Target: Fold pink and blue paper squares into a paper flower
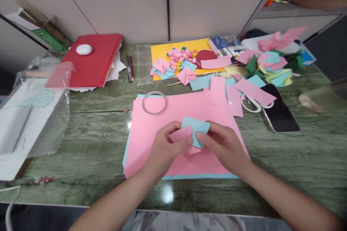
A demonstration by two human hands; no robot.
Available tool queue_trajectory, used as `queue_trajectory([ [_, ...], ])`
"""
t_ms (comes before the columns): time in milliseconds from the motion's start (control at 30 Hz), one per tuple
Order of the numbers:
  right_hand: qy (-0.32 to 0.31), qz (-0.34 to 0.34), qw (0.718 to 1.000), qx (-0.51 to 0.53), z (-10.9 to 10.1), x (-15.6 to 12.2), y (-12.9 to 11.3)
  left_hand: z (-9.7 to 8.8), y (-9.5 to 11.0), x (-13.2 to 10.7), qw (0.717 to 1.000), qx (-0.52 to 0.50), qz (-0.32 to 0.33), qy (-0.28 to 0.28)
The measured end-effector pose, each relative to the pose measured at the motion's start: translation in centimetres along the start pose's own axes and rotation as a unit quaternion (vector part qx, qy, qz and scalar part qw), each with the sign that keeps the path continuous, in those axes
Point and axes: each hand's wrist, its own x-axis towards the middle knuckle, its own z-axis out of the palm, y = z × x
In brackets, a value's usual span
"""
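Between my two hands is a small folded paper piece (195,130), light blue on top with pink parts at its left and underneath. My left hand (169,142) pinches its left side, the thumb pressing on the pink fold. On the right, my right hand (223,144) grips the blue part with thumb and fingers. Both hands are just above a stack of pink paper sheets (151,140) with light blue edges showing beneath. A silver ring-shaped band (154,103) rests on the stack's upper left corner. The fingers behind the paper are partly hidden.
Scissors with white handles (252,104) lie by a phone (282,112) at right. Behind are cut paper strips (217,88), folded shapes (187,75) and a yellow sheet (159,50). A red folder (92,61), two pens (130,68) and a plastic bag (51,126) are leftward.
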Motion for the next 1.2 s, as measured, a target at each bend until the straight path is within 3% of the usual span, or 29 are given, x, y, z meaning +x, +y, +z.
queue_trajectory([
  [233, -0.019, -0.014, 1.000, 0.000, -0.3, 0.3, -0.2, 0.0, 0.1, -0.2, 1.000, -0.004, 0.005, 0.028],
  [467, -0.037, -0.006, 0.999, -0.033, -0.8, 0.3, -0.5, 0.0, 0.0, -0.1, 0.998, 0.054, 0.015, 0.039],
  [667, -0.070, 0.006, 0.997, -0.026, -1.4, 0.7, -0.6, 0.1, -0.1, 0.1, 0.999, 0.025, 0.010, 0.038],
  [1000, -0.078, 0.027, 0.997, 0.000, -1.3, 0.8, -0.9, 0.1, 0.0, 0.1, 0.998, 0.043, 0.012, 0.048],
  [1200, -0.062, -0.001, 0.998, 0.007, -1.2, 0.5, -0.7, 0.2, 0.2, 0.0, 0.997, 0.074, 0.002, 0.023],
])
